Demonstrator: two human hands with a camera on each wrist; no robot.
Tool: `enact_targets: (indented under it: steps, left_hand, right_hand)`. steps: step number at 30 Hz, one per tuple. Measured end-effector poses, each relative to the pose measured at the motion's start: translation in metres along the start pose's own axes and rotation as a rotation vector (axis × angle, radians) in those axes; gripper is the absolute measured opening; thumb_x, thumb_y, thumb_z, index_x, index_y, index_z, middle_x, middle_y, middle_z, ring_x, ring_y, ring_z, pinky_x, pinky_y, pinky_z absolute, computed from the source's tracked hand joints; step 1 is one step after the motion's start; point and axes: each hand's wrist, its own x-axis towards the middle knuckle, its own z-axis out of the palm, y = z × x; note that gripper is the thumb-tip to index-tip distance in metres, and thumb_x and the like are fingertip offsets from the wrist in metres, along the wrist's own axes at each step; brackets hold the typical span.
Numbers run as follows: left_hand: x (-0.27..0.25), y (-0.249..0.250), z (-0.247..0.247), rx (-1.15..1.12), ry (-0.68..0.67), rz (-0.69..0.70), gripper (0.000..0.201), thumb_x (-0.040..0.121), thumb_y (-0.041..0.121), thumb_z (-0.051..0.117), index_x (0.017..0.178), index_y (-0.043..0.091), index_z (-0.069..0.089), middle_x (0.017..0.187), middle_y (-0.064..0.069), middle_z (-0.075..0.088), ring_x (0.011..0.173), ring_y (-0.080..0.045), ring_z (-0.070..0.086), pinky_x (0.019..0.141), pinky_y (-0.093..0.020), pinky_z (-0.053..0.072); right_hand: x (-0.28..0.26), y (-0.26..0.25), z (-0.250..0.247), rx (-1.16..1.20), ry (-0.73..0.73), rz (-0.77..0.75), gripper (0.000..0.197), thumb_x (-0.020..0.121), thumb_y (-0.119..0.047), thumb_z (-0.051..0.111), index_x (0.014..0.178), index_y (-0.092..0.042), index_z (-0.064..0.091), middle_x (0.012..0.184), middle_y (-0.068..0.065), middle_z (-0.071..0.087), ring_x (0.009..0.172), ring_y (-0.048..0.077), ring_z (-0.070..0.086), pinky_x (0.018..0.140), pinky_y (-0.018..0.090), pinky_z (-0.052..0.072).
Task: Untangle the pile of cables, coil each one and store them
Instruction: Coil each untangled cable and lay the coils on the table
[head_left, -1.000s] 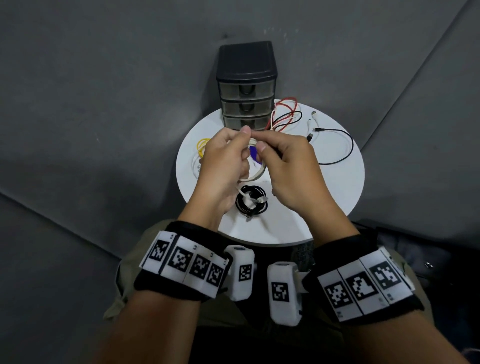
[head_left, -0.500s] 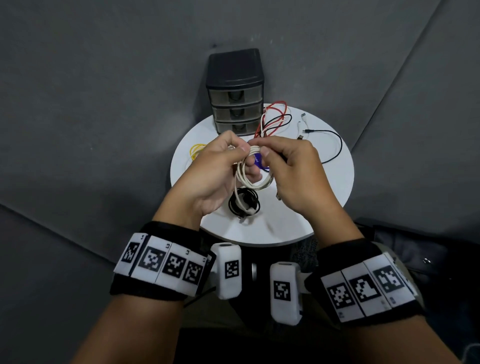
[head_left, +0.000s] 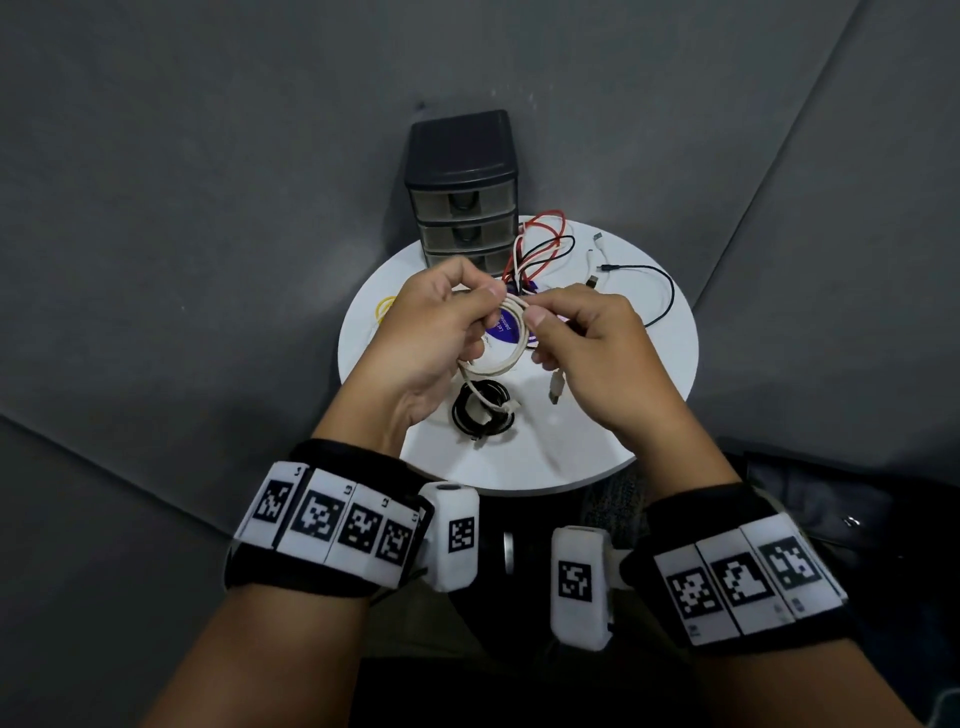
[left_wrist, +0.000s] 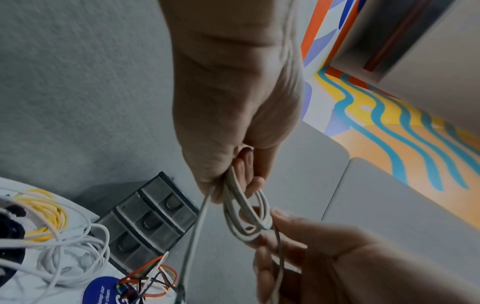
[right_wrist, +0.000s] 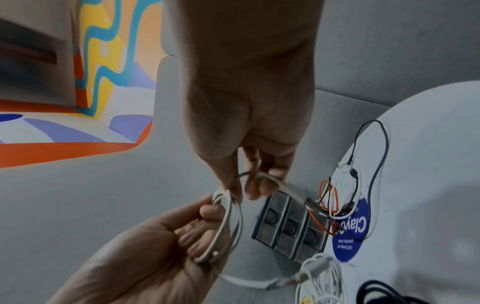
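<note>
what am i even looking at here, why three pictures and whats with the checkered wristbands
One person, filmed by three cameras: one worn on the head, looking down, and one on each wrist, looking along the fingers. The checkered bands sit on the wrists beside those cameras.

The left hand grips a coiled off-white cable; the right hand pinches the same cable near its top.

Below is a round white table with a tied black cable coil, a loose red, black and white wire tangle, a yellow cable and a dark three-drawer plastic organiser.

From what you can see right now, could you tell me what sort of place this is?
Probably a lounge or casual office corner: a small round white table against grey sofa cushions, a colourful patterned floor, and a mini drawer unit.
</note>
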Motion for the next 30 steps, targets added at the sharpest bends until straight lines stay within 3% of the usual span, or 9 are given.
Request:
enact_targets:
  steps: [2,5,8,11,17,21,24,27,30]
  left_hand:
    - [0.001,0.001,-0.002,0.016,0.003,0.015,0.021,0.099,0.005,0.059,0.08,0.013,0.057,0.065,-0.005,0.051,0.049,-0.009,0.028,0.046,-0.019,0.025]
    - [0.003,0.003,-0.005,0.019,-0.004,0.032,0.021,0.099,0.005,0.06,0.079,0.012,0.057,0.064,-0.005,0.051,0.049,-0.009,0.026,0.046,-0.02,0.023]
    - [0.003,0.002,-0.005,0.021,-0.034,0.046,0.02,0.099,0.003,0.059,0.081,0.011,0.056,0.063,-0.004,0.051,0.048,-0.008,0.026,0.045,-0.019,0.022]
    - [0.003,0.003,-0.003,0.014,-0.075,0.053,0.021,0.099,0.002,0.057,0.081,0.011,0.053,0.062,-0.003,0.05,0.049,-0.009,0.024,0.047,-0.019,0.019]
    - [0.001,0.007,0.0,-0.006,-0.154,0.085,0.023,0.102,0.003,0.053,0.081,0.012,0.05,0.063,-0.003,0.051,0.053,-0.013,0.019,0.051,-0.024,0.016]
    - [-0.001,0.008,0.002,-0.02,-0.156,0.095,0.024,0.103,0.003,0.051,0.082,0.014,0.049,0.064,-0.001,0.05,0.054,-0.012,0.019,0.053,-0.026,0.016]
    - [-0.003,0.007,0.004,-0.033,-0.14,0.098,0.024,0.104,0.003,0.049,0.083,0.015,0.047,0.066,-0.001,0.048,0.053,-0.01,0.024,0.053,-0.025,0.019]
    - [-0.004,0.007,0.007,-0.052,-0.111,0.102,0.024,0.104,0.002,0.046,0.084,0.014,0.047,0.064,0.001,0.05,0.05,-0.007,0.029,0.052,-0.024,0.02]
    - [-0.004,0.006,0.009,-0.054,-0.06,0.105,0.024,0.105,0.002,0.044,0.084,0.013,0.046,0.062,0.002,0.05,0.045,-0.003,0.036,0.048,-0.017,0.027]
  right_hand:
    - [0.001,0.003,-0.004,-0.048,0.009,-0.001,0.02,0.099,-0.012,0.059,0.101,-0.021,0.077,0.103,0.0,0.062,0.082,0.02,0.065,0.077,0.034,0.054]
    - [0.002,0.006,-0.009,-0.135,-0.01,-0.014,0.019,0.097,-0.013,0.063,0.102,-0.024,0.077,0.104,-0.001,0.062,0.095,0.018,0.062,0.09,0.035,0.052]
    - [0.004,0.004,-0.009,-0.142,0.04,0.004,0.016,0.097,-0.014,0.063,0.096,-0.022,0.077,0.09,0.0,0.07,0.083,0.022,0.066,0.082,0.045,0.057]
    - [0.008,-0.002,-0.01,-0.082,0.14,-0.029,0.017,0.097,-0.008,0.061,0.092,-0.015,0.075,0.078,0.005,0.072,0.075,0.024,0.068,0.068,0.037,0.059]
    - [0.017,-0.01,-0.012,-0.012,0.221,-0.112,0.018,0.096,-0.003,0.058,0.096,-0.01,0.076,0.072,-0.005,0.069,0.063,0.012,0.064,0.073,0.041,0.061]
    - [0.017,-0.01,-0.011,0.048,0.208,-0.083,0.016,0.095,0.0,0.059,0.096,-0.009,0.073,0.074,0.005,0.07,0.062,0.015,0.065,0.072,0.045,0.062]
    - [0.016,-0.01,-0.01,0.105,0.19,-0.039,0.011,0.093,0.003,0.063,0.094,-0.006,0.068,0.076,0.016,0.07,0.061,0.019,0.067,0.068,0.04,0.062]
    - [0.013,-0.007,-0.007,0.11,0.153,-0.022,0.008,0.093,0.002,0.064,0.091,-0.004,0.069,0.076,0.019,0.07,0.062,0.021,0.068,0.066,0.035,0.061]
    - [0.011,-0.007,-0.006,0.133,0.126,0.001,0.015,0.095,-0.002,0.06,0.084,-0.005,0.07,0.076,0.018,0.07,0.065,0.02,0.065,0.069,0.039,0.06]
